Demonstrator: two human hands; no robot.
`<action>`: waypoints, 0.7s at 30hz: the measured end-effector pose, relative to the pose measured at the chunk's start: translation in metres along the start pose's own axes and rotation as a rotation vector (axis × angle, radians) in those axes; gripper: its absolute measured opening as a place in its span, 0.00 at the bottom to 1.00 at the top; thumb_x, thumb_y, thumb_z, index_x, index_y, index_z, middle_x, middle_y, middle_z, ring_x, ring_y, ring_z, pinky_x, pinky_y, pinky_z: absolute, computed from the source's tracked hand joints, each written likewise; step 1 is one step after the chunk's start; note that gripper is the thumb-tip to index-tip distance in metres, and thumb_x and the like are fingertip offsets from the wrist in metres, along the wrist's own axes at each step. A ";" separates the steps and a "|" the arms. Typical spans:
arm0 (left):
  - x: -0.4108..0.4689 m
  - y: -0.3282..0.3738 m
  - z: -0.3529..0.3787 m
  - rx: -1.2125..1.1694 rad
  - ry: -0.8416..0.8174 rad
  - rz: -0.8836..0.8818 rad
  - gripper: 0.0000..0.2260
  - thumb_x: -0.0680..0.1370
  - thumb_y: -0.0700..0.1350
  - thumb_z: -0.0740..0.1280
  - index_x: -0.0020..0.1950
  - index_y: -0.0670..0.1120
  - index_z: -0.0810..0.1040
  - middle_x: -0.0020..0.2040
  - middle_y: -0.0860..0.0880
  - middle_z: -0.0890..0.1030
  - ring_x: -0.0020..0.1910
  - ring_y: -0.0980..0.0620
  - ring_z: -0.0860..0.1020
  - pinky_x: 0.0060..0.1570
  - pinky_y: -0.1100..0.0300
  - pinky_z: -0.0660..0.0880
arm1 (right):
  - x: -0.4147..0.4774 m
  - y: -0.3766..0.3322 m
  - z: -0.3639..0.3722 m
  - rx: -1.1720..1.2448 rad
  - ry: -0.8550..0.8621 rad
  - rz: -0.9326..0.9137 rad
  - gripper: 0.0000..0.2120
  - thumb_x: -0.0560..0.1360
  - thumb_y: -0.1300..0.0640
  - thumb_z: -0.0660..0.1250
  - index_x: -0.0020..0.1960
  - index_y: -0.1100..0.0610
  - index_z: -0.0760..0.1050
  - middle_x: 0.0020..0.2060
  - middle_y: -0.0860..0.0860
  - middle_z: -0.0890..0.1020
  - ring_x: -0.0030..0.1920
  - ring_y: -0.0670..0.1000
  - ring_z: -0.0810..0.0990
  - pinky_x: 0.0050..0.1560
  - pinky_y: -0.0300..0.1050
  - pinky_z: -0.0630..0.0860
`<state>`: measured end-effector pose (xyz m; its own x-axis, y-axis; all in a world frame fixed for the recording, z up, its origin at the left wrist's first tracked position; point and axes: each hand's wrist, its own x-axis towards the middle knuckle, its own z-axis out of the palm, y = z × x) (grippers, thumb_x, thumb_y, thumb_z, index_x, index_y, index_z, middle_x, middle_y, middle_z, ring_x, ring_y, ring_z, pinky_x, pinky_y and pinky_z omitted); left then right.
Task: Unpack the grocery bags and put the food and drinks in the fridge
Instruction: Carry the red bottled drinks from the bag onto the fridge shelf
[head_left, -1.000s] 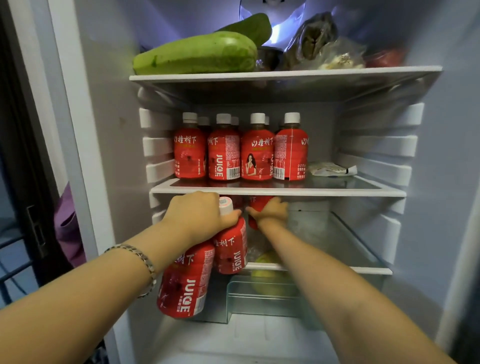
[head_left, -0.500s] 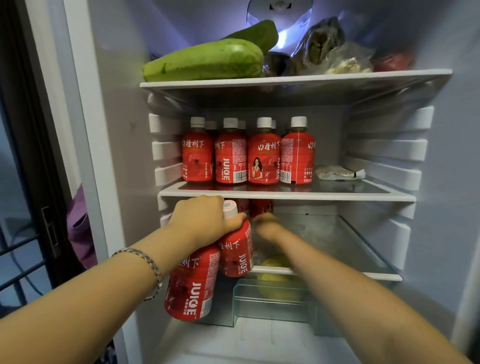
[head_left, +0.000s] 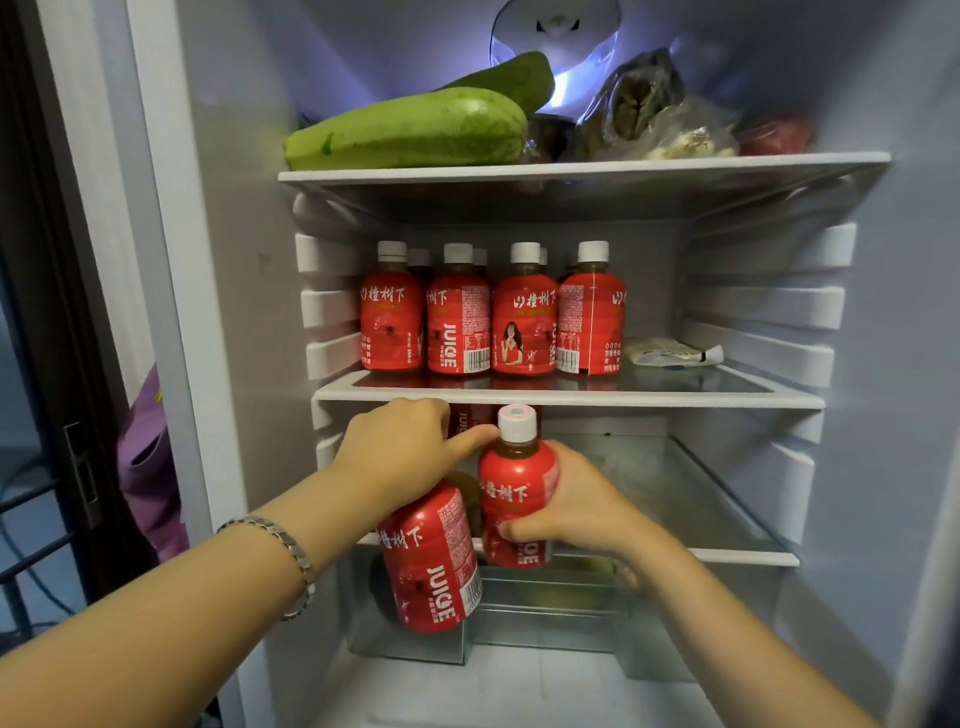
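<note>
Right hand (head_left: 576, 506) back from shelf rear, now wrapped round upright bottle (head_left: 514, 483) at lower shelf (head_left: 727, 557) front edge; left hand (head_left: 400, 447) still clasps tilted bottle (head_left: 434, 561) top, thumb touching upright bottle's neck; bottle row (head_left: 493, 322) fills middle shelf (head_left: 701, 400) above.

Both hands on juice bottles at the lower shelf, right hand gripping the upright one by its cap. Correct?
Wrong on the grip: head view shows the right hand wrapping the red body of the upright bottle, below its cap. Left hand holds the tilted bottle.
</note>
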<state>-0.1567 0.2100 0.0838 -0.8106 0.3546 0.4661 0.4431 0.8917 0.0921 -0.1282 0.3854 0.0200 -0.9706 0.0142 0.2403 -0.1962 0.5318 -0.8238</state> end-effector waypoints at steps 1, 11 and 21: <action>0.000 0.001 0.002 -0.005 0.019 0.002 0.22 0.74 0.67 0.57 0.43 0.49 0.73 0.37 0.54 0.76 0.41 0.51 0.77 0.38 0.59 0.69 | -0.005 0.002 -0.005 0.011 0.038 0.024 0.29 0.56 0.58 0.79 0.54 0.51 0.73 0.47 0.49 0.83 0.48 0.49 0.83 0.54 0.52 0.80; -0.001 0.006 0.017 0.067 0.067 0.075 0.20 0.81 0.53 0.55 0.73 0.52 0.62 0.54 0.49 0.80 0.53 0.48 0.78 0.46 0.56 0.73 | 0.018 0.031 -0.010 -0.072 0.416 0.306 0.33 0.59 0.51 0.79 0.59 0.53 0.69 0.52 0.51 0.78 0.52 0.53 0.79 0.53 0.50 0.78; -0.003 0.010 0.023 0.029 0.017 0.008 0.18 0.80 0.49 0.56 0.70 0.50 0.62 0.53 0.47 0.79 0.51 0.46 0.78 0.45 0.55 0.72 | 0.097 0.074 -0.034 -0.306 0.431 0.485 0.22 0.77 0.53 0.64 0.67 0.62 0.66 0.63 0.61 0.75 0.62 0.60 0.75 0.61 0.49 0.72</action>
<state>-0.1585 0.2243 0.0626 -0.8000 0.3573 0.4820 0.4385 0.8965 0.0632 -0.2318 0.4554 -0.0003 -0.7845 0.6090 0.1171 0.3529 0.5936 -0.7232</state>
